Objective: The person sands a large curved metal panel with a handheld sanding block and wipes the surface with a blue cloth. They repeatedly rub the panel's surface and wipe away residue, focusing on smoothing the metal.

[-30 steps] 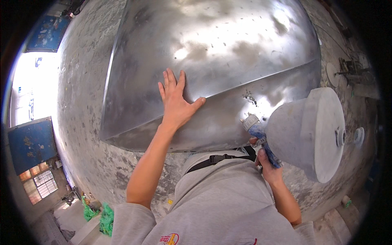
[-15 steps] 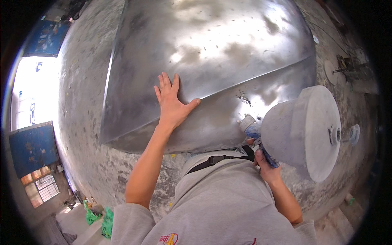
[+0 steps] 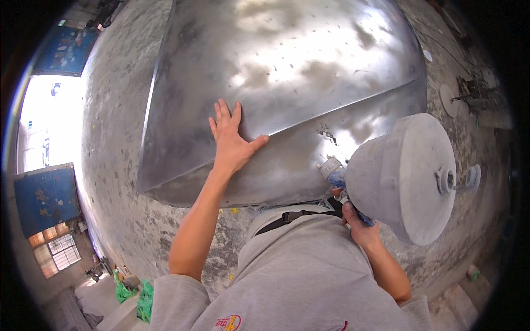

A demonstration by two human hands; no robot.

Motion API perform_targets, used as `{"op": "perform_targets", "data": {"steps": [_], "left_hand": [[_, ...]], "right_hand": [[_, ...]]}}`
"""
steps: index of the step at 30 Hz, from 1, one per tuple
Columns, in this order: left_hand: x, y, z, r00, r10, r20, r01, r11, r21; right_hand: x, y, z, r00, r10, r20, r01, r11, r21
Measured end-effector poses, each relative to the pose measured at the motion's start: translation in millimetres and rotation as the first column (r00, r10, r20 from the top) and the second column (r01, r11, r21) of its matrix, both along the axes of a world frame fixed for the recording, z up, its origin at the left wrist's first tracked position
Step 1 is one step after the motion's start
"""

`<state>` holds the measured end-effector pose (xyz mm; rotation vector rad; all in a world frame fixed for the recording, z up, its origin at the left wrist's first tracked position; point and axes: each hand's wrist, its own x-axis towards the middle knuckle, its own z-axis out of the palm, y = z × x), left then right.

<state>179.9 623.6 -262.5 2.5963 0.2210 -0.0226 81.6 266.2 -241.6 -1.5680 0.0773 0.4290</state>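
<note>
"What's furthest left from where you're standing?"

"A bright doorway (image 3: 48,124) between two scuffed blue panels (image 3: 47,198), and lower down some green bags (image 3: 145,300)."

"Then the left hand (image 3: 232,148)?"

"Palm down on that big metal sheet (image 3: 276,91), fingers (image 3: 236,115) spread wide, gripping nothing. The thumb stretches right to the raised crease."

"Where's the sheet, exactly?"

"Straight in front of the person, its near edge close by the black belt (image 3: 287,217). Shiny, with dull blotches. I can't see what holds it up."

"And the right hand (image 3: 361,230)?"

"Past the buckle, near the waist, fingers closed around the handle of a blue spray gun (image 3: 335,175). Its nozzle end sits over the sheet's near part; touching or not, I can't tell."

"That pale cup (image 3: 381,174) is huge!"

"Yes, joined to the gun, tipped sideways, its round lid (image 3: 428,182) facing right."
</note>
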Motion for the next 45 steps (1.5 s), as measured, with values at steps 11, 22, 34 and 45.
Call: {"op": "perform_targets", "data": {"steps": [11,22,34,45], "left_hand": [[1,17,-19,0.998,-0.007,0.055,0.008,1.000,-0.020],[-8,35,-54,0.971,-0.192,0.141,0.157,0.962,0.225],[-44,21,-82,0.988,-0.054,0.148,-0.035,0.842,0.539],[-18,-168,-102,0.990,-0.007,0.141,-0.106,0.623,0.775]], "right_hand": [[-8,-22,-35,0.912,0.362,0.192,-0.309,0.915,-0.260],[25,-2,14,0.878,0.046,0.476,-0.020,0.998,-0.060],[19,-51,2,0.954,0.044,0.296,-0.029,0.998,-0.054],[20,-147,-19,0.951,-0.125,0.284,0.151,0.986,-0.069]]}}
